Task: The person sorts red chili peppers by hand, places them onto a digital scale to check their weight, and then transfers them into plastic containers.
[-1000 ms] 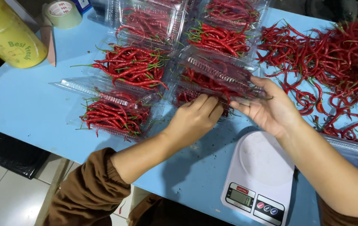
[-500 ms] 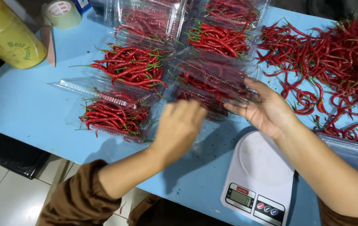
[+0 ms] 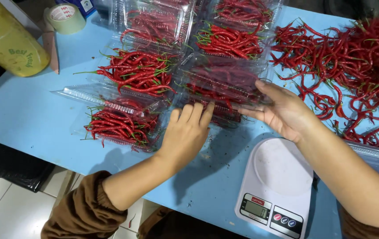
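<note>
A clear plastic clamshell box point(image 3: 225, 84) of red chillies lies on the blue table point(image 3: 30, 115) in front of me, its lid down. My right hand point(image 3: 282, 113) grips the box's right end, thumb on the lid and fingers below. My left hand point(image 3: 187, 132) lies flat with straight fingers, its tips touching the box's front left edge. Just left of it an open clamshell box point(image 3: 118, 121) holds more chillies, its lid folded back.
A big loose heap of red chillies point(image 3: 353, 57) covers the table's right side. Several other filled boxes point(image 3: 229, 40) stand behind. A white kitchen scale point(image 3: 278, 177) sits at the front right. A tape roll point(image 3: 65, 17) and a yellow-green cylinder point(image 3: 7, 40) are at the back left.
My left hand was curled on the box's lid, drew back towards me, and now lies flat at the box's front edge. My right hand has stayed on the box.
</note>
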